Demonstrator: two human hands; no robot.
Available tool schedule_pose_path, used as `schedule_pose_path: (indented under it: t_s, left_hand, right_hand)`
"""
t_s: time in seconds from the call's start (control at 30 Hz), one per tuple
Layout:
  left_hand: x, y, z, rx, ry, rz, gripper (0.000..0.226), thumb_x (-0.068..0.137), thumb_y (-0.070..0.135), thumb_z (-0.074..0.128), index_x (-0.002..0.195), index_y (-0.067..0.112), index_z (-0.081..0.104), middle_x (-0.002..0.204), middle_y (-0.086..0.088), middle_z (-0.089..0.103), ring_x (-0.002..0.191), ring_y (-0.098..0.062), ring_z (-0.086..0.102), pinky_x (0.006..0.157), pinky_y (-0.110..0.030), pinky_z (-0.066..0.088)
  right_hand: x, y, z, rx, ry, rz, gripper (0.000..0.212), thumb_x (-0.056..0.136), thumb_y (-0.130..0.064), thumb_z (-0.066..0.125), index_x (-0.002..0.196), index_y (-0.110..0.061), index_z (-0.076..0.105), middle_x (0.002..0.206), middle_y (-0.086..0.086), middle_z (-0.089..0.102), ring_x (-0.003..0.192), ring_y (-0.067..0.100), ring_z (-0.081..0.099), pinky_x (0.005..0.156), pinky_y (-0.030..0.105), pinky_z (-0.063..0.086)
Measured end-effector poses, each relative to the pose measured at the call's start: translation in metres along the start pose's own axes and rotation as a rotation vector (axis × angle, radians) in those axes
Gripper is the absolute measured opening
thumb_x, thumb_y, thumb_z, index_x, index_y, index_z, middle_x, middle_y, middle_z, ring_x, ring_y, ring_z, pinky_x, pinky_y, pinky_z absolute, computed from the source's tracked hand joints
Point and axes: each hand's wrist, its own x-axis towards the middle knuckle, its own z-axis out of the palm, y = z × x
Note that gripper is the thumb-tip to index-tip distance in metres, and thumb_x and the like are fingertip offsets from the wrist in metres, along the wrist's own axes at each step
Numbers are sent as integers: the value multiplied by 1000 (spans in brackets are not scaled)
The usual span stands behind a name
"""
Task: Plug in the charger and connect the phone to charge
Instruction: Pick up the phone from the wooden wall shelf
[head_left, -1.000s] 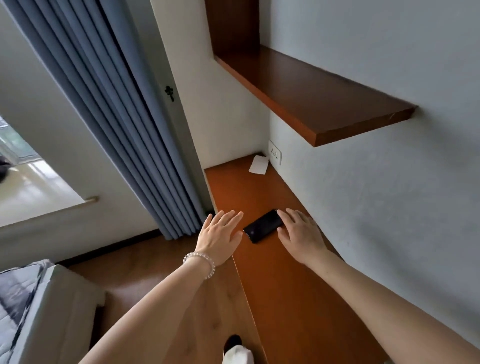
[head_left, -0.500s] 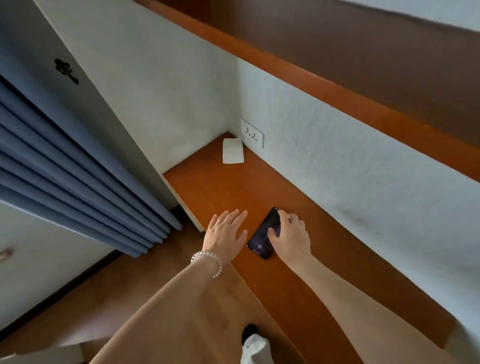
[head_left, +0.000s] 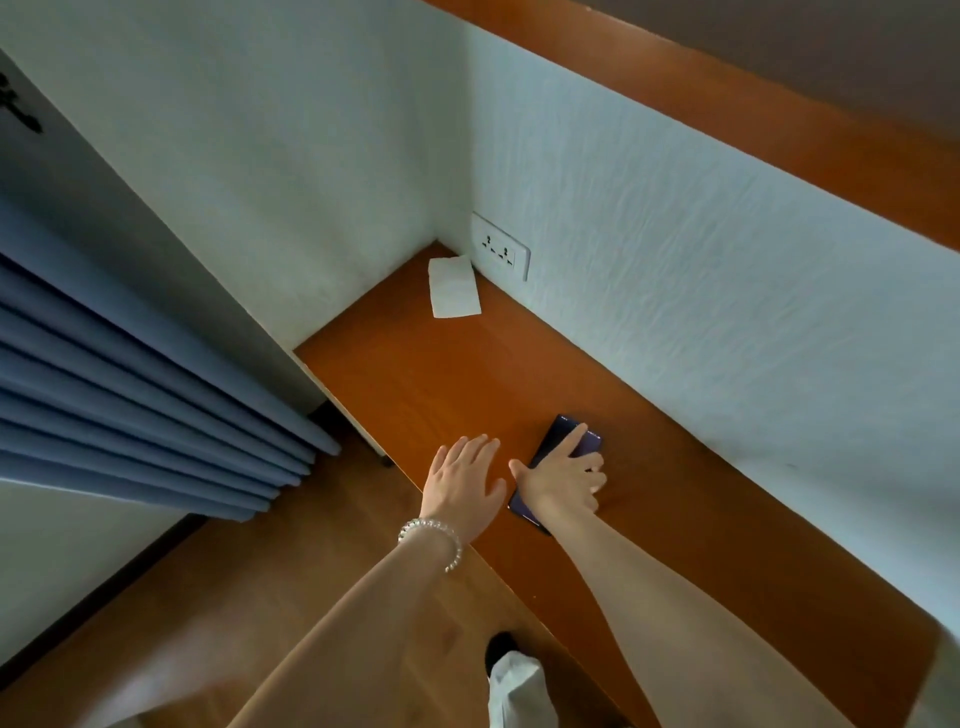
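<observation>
A dark phone (head_left: 557, 437) lies flat on the orange-brown desk (head_left: 441, 384), close to the white wall. My right hand (head_left: 563, 480) covers most of it, thumb on its left edge, curled fingers on its right edge, index finger stretched along the top. My left hand (head_left: 462, 483) rests open and flat on the desk just left of the phone, with a bead bracelet on the wrist. A white double wall socket (head_left: 501, 252) sits low on the wall near the far corner, with nothing plugged in. No charger or cable is in view.
A folded white paper (head_left: 453, 287) lies on the desk in front of the socket. A wooden shelf (head_left: 779, 119) overhangs the desk above. Blue curtains (head_left: 130, 395) hang at the left, over a wooden floor (head_left: 234, 597).
The view has closed in on the desk corner. My right hand has moved further over the phone and closed around its edges. My left hand has stayed flat beside it.
</observation>
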Motion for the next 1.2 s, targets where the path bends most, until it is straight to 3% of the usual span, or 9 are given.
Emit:
schedule_pose_path:
  t_s: [0.37,0.47,0.57,0.67,0.77,0.87,0.93,1.07,1.2]
  left_hand:
    - [2,-16,-9,-33,27,-40,57,92,39,42,146,24,26,155,3,30,145,-17,19,120,-39,11]
    - [3,-11,-14,-35,39,-30,58,92,38,42,146,24,26,154,3,30,144,-17,20,120,-40,12]
    - [2,-3,-21,-29,54,-17,57,93,37,43,146,24,26,155,3,29,145,-16,19,120,-39,10]
    - [2,8,-31,-17,77,-3,57,93,37,43,146,23,26,155,2,29,145,-16,19,120,-39,10]
    - [-4,23,-41,-2,111,-2,57,93,37,43,145,22,27,154,2,30,144,-16,19,120,-39,11]
    - [-15,41,-50,4,153,-18,57,93,37,44,145,21,27,154,1,30,144,-16,20,120,-41,14]
    - [-26,52,-53,5,188,-28,57,93,36,45,145,21,28,154,1,31,144,-16,21,120,-41,15]
    - [-56,68,-57,10,249,-59,56,93,37,47,144,22,29,153,2,33,143,-17,23,119,-41,18]
    - [-86,75,-62,24,321,-113,57,93,38,49,144,23,29,152,2,34,142,-17,25,117,-39,20]
  right_hand:
    - [14,3,2,167,48,8,122,68,-54,76,148,-10,-6,140,22,33,116,35,48,86,39,52]
    - [20,14,0,209,49,-59,113,68,-49,78,145,-2,10,135,21,37,114,30,49,84,35,52]
    - [24,24,-10,288,108,-156,91,64,-49,79,128,-2,33,122,16,45,94,16,44,71,24,46]
    - [25,30,-30,469,87,-212,91,61,-48,82,126,-7,33,122,15,45,94,17,46,69,25,47]
    - [23,37,-59,581,-25,-223,95,61,-49,80,130,-15,26,119,12,51,88,26,64,58,28,57]
    - [19,47,-86,587,-159,-296,89,62,-46,79,128,-19,26,108,8,54,66,20,66,39,18,47]
    - [14,54,-101,653,-288,-333,82,63,-40,79,125,-18,29,104,8,53,75,21,64,45,23,51]
    - [-4,70,-129,919,-710,-386,62,74,-31,75,121,-10,41,102,11,53,93,25,58,74,40,56]
    - [-23,83,-145,938,-979,-498,41,77,-33,70,104,-10,49,90,11,48,81,24,54,64,30,54]
